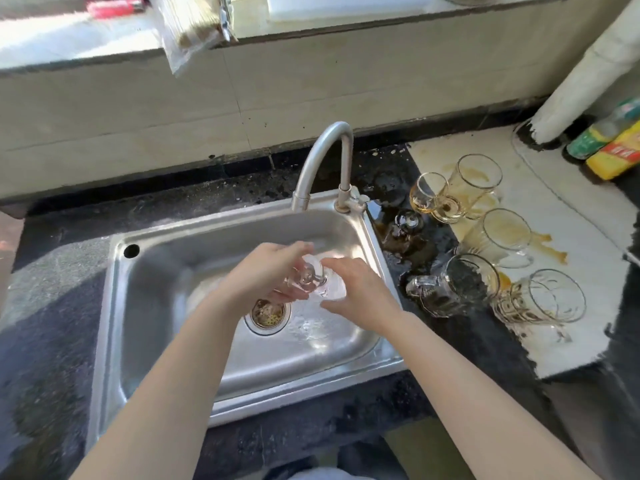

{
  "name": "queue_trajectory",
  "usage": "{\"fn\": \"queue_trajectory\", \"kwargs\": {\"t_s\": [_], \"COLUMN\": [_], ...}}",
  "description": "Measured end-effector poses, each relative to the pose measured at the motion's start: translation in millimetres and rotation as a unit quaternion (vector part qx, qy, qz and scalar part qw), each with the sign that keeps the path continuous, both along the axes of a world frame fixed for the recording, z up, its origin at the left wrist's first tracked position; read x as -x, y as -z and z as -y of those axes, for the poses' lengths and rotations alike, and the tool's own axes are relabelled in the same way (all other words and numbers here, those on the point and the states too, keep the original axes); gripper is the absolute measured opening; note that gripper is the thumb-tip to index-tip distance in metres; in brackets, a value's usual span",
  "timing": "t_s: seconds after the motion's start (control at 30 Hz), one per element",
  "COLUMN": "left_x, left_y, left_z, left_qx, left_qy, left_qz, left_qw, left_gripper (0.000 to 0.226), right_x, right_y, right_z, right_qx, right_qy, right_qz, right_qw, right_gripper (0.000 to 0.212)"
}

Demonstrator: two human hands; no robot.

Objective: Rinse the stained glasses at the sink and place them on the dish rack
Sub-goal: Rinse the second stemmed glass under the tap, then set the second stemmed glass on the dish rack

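Over the steel sink (162,348), below the faucet (325,157), both my hands hold one clear glass (317,280). My left hand (263,275) grips it from the left with curled fingers. My right hand (356,292) wraps round it from the right. Water pools on the basin floor beside the drain (268,315). To the right of the sink, several stained glasses lie on their sides on the counter, among them a tall one (474,181), a small one (433,197) and a mug (453,285). Brown liquid has run out around them.
A white sheet (568,341) lies on the black counter under some of the glasses. Two bottles (609,147) lie at the far right beside a white pipe (595,71). A ledge with a plastic bag (187,29) runs above the tiled wall.
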State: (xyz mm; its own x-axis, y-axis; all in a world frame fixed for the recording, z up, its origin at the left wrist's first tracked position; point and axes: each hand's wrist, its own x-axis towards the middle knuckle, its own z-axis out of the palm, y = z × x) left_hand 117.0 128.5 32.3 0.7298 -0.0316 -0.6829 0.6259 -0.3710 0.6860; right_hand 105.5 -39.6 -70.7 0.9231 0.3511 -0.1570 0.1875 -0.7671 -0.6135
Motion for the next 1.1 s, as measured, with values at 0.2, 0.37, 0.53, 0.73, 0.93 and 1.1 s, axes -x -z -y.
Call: {"fn": "queue_trajectory", "kwargs": {"t_s": [0.2, 0.37, 0.53, 0.73, 0.93, 1.1], "left_x": [31, 61, 116, 217, 355, 471], "left_y": [-15, -24, -36, -42, -48, -49], "left_z": [8, 69, 157, 282, 396, 472], "left_qx": [0.059, 0.088, 0.118, 0.121, 0.155, 0.177], "left_qy": [0.16, 0.232, 0.346, 0.461, 0.554, 0.611], "left_qz": [0.146, 0.144, 0.12, 0.11, 0.098, 0.072], "left_qw": [0.975, 0.958, 0.923, 0.872, 0.812, 0.768], "left_gripper": [0.018, 0.018, 0.017, 0.016, 0.016, 0.013], "right_x": [65, 142, 233, 362, 506, 624], "right_y": [-28, -45, -59, -74, -73, -85], "right_z": [8, 46, 102, 179, 257, 311], "right_qx": [-0.126, -0.176, -0.279, -0.24, -0.204, -0.09], "right_qy": [0.185, 0.313, 0.477, 0.597, 0.687, 0.728], "right_qz": [-0.056, -0.047, 0.009, 0.098, 0.132, 0.124], "right_qw": [0.973, 0.932, 0.834, 0.759, 0.685, 0.668], "right_gripper": [0.055, 0.053, 0.038, 0.019, 0.034, 0.024]}}
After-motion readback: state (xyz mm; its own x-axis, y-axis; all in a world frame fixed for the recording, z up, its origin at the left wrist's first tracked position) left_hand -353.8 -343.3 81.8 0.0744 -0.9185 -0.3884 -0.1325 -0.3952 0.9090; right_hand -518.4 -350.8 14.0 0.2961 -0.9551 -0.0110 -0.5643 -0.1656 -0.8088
